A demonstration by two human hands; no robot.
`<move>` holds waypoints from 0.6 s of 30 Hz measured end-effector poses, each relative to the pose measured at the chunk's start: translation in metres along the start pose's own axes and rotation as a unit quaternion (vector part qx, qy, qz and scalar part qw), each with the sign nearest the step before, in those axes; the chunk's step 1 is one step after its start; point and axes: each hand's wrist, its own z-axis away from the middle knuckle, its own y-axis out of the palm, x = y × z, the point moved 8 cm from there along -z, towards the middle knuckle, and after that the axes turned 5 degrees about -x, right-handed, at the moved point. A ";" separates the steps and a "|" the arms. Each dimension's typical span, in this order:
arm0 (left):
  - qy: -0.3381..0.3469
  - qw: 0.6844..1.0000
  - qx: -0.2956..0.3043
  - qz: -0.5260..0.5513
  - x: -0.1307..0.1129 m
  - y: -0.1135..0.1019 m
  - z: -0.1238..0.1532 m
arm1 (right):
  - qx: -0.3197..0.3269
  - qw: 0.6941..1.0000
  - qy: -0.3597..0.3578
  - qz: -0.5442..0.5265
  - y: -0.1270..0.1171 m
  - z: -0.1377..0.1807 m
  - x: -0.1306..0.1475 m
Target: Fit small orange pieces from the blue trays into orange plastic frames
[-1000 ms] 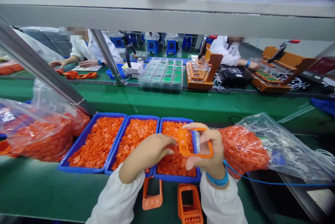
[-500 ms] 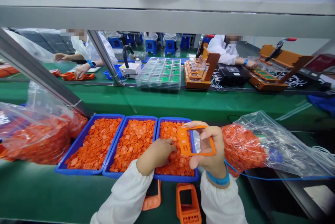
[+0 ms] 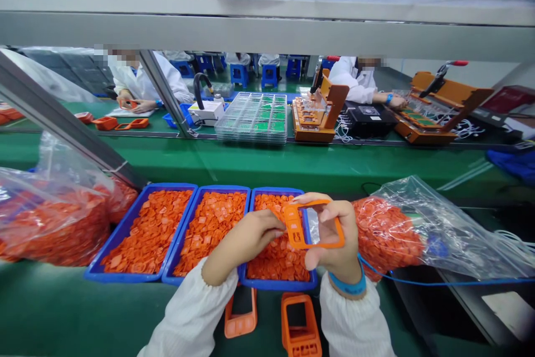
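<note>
My right hand grips an orange plastic housing frame, holding it upright by its edges above the right-hand tray. The frame has a large window and small cut-outs along its left part. My left hand is just left of the frame, its thumb and fingers pinched together at the frame's left edge. Whatever lies between these fingertips is too small to make out. Below is a blue tray full of small orange plastic pieces. Two more orange housings, one flat and one thicker, lie on the green bench in front.
Two more blue trays of orange pieces stand to the left. Clear bags of orange parts lie at left and right. A metal rail crosses overhead. Across the bench, co-workers sit by clamp fixtures and clear trays.
My left hand has risen out of the pieces in the tray and its fingertips have come to the frame's left edge. My right hand keeps its hold. The left co-worker's hands have drawn back together.
</note>
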 end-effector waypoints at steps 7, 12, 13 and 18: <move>0.011 0.951 -0.190 0.243 -0.018 -0.055 0.025 | -0.010 0.999 0.048 -0.003 0.005 -0.007 -0.003; 0.072 0.939 -0.250 0.224 -0.031 -0.069 0.036 | 0.003 0.998 0.057 0.003 0.010 -0.007 -0.005; 0.102 0.938 -0.261 0.202 -0.037 -0.072 0.039 | 0.008 0.998 0.058 -0.001 0.011 -0.006 -0.006; 0.203 0.939 -0.257 0.101 -0.058 -0.069 0.048 | 0.066 0.992 0.110 -0.015 0.022 -0.003 -0.011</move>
